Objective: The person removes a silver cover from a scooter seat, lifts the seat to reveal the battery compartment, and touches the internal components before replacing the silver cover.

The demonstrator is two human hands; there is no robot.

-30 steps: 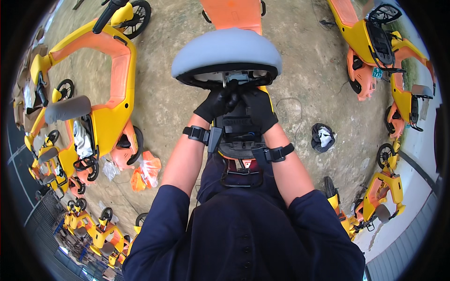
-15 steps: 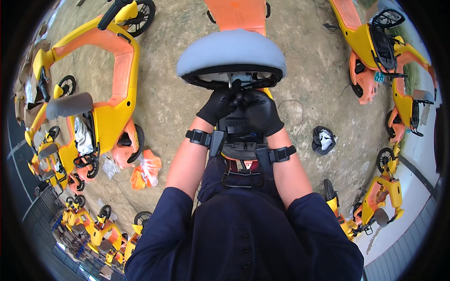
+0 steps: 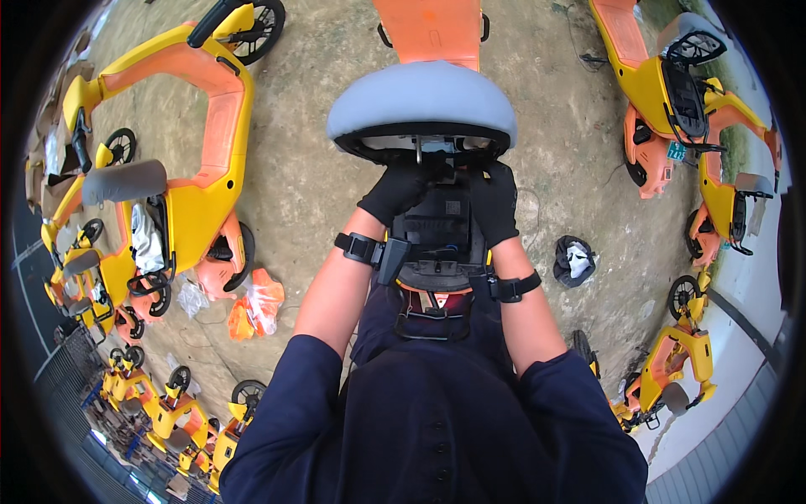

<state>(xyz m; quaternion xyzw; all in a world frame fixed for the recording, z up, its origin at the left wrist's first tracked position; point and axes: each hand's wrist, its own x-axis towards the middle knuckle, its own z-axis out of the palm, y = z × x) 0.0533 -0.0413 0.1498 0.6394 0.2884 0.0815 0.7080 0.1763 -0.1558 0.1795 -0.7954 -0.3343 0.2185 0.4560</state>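
In front of me the grey scooter seat (image 3: 424,97) is tilted up, showing its black underside rim. Beneath it, a metal rod (image 3: 419,149) stands near the seat's hinge area. My left hand (image 3: 398,189), in a black glove, has its fingers curled under the seat close to that rod; what they grip is hidden. My right hand (image 3: 494,204), also gloved in black, is closed by the right part of the seat's underside, its fingertips partly hidden. Between my wrists lies the open black seat compartment (image 3: 432,220).
Yellow and orange scooters stand on both sides, one large scooter (image 3: 231,134) at left. An orange and clear plastic bag (image 3: 260,304) lies on the concrete floor at left. At right is a black bag (image 3: 574,260) with white stuff in it.
My right hand has moved right, away from my left hand, to the right part of the seat's underside. My left hand stays under the seat by the rod. The view has shifted slightly.
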